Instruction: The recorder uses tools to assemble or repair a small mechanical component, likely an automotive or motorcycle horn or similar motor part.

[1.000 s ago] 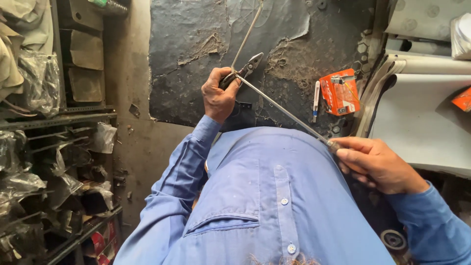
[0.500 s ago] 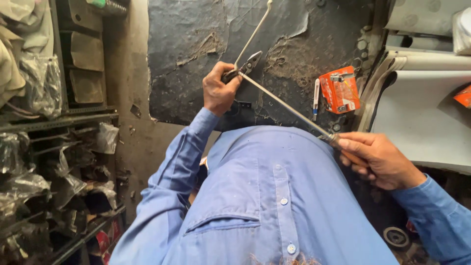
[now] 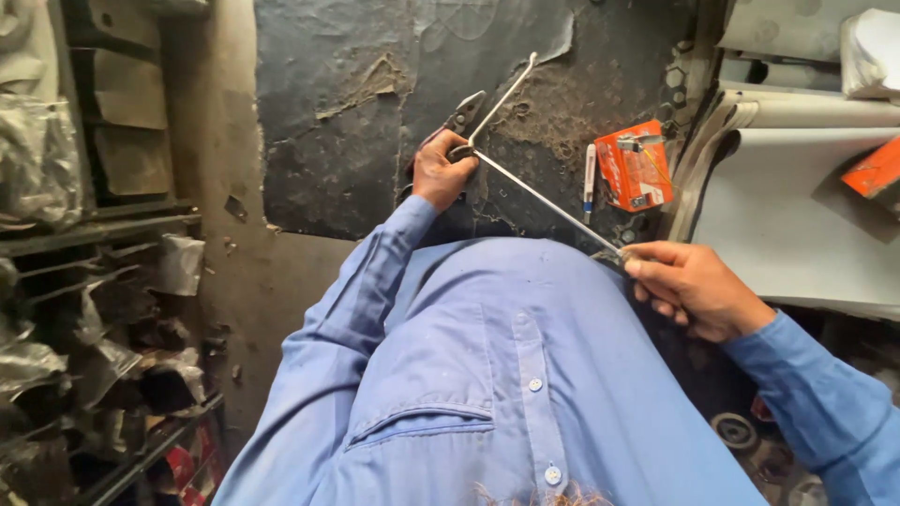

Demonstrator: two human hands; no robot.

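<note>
My left hand [image 3: 437, 173] grips a pair of pliers [image 3: 461, 117] whose jaws clamp a thin metal rod [image 3: 539, 195] at its bend. The rod's short end angles up and to the right from the jaws. Its long part runs down and to the right to my right hand [image 3: 692, 287], which pinches its near end between thumb and fingers. Both hands are held out over a dark, dirty mat [image 3: 375, 122] in front of my blue shirt.
An orange box [image 3: 634, 165] and a white pen-like tool [image 3: 589, 178] lie on the mat to the right. A grey-white panel [image 3: 797, 215] and another orange box [image 3: 877, 169] are at far right. Shelves with plastic-wrapped parts [image 3: 84, 319] fill the left.
The pliers and my left hand have shifted slightly, and the rod's short end now points up-right at a sharper bend. My right hand still holds the rod's near end.
</note>
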